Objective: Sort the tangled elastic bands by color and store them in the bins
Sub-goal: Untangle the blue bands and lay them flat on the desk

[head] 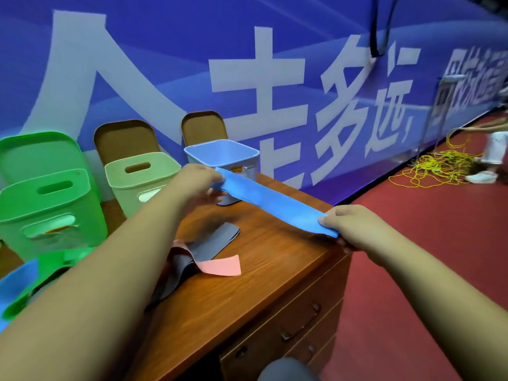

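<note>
1. Holding the blue band (pixel 275 206) stretched flat above the worktop (pixel 275 273): the left hand (pixel 196 182) pinched its far-left end and the right hand (pixel 354 228) pinched its near-right end between thumb and fingers. The band showed no twist and touched no other band.
2. Position: the band's left end sat just in front of the blue bin (pixel 192 151), which stood open-topped at the far edge of the worktop.
3. Judged step: stowing this band in the matching blue bin. The tension should be eased first, since letting go of one end while taut would likely flick the band away. The hands should then come together so the band folds, carry it over the rim, and release it only once it is inside.
4. Left to sort: a grey band (pixel 220 237) and a pink band (pixel 220 266) lay overlapped on the worktop. The left forearm partly hid them, so the count could not be told.
5. A pale green bin (pixel 140 171) and a bright green bin (pixel 46 193) stood to the left; their contents were unclear.
6. Surface: smooth brown wood grain, with drawers (pixel 302 325) below the near-right edge.
7. Room: red floor (pixel 426 257), a blue banner (pixel 165 64) with large white characters behind, and a yellow cord tangle (pixel 437 166) on the floor at far right.
</note>
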### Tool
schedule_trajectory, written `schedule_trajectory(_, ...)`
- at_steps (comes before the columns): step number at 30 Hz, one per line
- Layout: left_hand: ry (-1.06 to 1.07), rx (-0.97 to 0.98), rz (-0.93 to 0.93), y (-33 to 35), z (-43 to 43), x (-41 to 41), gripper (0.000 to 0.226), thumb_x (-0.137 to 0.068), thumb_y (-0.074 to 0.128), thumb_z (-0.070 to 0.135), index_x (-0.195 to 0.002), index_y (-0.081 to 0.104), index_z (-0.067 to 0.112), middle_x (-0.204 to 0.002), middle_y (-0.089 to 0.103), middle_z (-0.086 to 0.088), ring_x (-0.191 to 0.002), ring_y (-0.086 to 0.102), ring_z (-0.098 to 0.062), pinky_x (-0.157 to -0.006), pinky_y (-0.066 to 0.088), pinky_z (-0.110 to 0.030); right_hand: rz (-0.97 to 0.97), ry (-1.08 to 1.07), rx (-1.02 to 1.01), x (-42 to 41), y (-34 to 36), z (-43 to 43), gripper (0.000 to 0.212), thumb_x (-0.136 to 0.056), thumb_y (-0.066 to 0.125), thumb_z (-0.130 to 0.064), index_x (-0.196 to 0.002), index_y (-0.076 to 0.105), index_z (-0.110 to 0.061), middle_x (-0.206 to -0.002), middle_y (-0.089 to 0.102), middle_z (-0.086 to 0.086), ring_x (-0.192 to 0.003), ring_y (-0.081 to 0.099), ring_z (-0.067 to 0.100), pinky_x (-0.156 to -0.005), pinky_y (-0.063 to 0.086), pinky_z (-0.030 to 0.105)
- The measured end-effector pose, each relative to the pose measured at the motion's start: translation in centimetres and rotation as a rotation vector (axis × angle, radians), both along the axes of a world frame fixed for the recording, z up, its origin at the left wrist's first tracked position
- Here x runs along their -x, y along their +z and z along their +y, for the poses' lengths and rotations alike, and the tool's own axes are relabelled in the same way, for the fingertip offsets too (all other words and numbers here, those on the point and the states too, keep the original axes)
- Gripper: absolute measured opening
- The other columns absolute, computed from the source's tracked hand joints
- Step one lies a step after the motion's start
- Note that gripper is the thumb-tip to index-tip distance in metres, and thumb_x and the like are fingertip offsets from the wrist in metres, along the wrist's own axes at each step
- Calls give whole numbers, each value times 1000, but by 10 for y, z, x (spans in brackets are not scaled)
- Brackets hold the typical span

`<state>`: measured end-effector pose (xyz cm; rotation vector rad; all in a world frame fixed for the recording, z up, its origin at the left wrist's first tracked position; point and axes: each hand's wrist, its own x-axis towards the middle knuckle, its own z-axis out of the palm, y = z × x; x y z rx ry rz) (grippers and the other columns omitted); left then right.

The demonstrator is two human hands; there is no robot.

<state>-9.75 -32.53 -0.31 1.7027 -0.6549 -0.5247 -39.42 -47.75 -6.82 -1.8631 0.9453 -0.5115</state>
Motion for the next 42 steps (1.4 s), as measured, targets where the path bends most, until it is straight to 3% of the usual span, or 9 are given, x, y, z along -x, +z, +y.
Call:
schedule_trajectory(2,93,-17,-127,-8,-12,3,16,-92,71,3,-107,75,1,-105,76,-19,-74,75,-25,-58,62,-29,28,11,10,2,-5,0,21,-97,71,-22,-77,67,-15,-57,55,2,-49,49,17,-45,43,25)
schedule_trajectory(5,154,-89,-322,-17,-27,6,4,-90,75,8,-93,76,9,-96,79,-10,-76,78,-21,-65,64,-34,84,45,12,5,-11,2,22,-96,71,-22,-76,65,-16,-57,55,0,-51,51,16,-47,45,27)
schedule_trajectory(9,154,-164,-493,-29,-43,13,5,-92,77,12,-94,73,10,-87,72,-2,-73,69,-13,-49,54,-20,137,63,-10,8,-17,4,25,-97,71,-23,-75,65,-15,-53,56,-1,-46,52,12,-47,45,27)
schedule_trajectory(14,157,-261,-721,-48,-64,13,8,-95,76,23,-94,70,17,-96,72,-4,-88,68,-21,-75,55,-35,172,61,-10,13,-24,2,20,-96,69,-23,-78,69,-14,-58,63,2,-50,57,16,-51,48,32)
schedule_trajectory(21,147,-331,-719,-58,-85,20,16,-101,70,28,-100,69,12,-98,66,-6,-95,61,-24,-78,43,-33,174,49,-11,20,-25,-1,15,-92,68,-23,-79,68,-15,-64,62,2,-55,57,19,-57,53,34)
schedule_trajectory(27,143,-336,-700,-66,-87,29,14,-103,68,31,-104,69,17,-99,66,-5,-92,60,-21,-79,50,-36,215,32,23,20,-29,-2,19,-91,67,-29,-82,66,-12,-72,65,5,-61,61,20,-57,57,35)
schedule_trajectory(33,118,-178,-717,-64,-80,41,23,-101,68,33,-110,81,16,-103,74,2,-89,64,-12,-67,44,-19,506,-122,541,14,-21,5,33,-87,63,-53,-84,61,-20,-96,61,3,-90,61,28,-80,58,43)
schedule_trajectory(38,98,-66,-661,-57,-67,53,18,-99,70,38,-106,82,25,-102,77,9,-82,72,-12,-67,61,-29,180,-61,451,-24,-8,12,23,-89,71,-50,-89,64,-29,-105,56,-4,-93,61,17,-84,53,38)
schedule_trajectory(42,37,11,-574,-49,-48,64,8,-98,72,36,-98,79,31,-93,75,11,-71,74,-12,-54,53,-21,31,41,421,-59,-5,18,37,-96,73,-48,-124,68,-24,-116,65,-7,-105,63,10,-84,47,26)
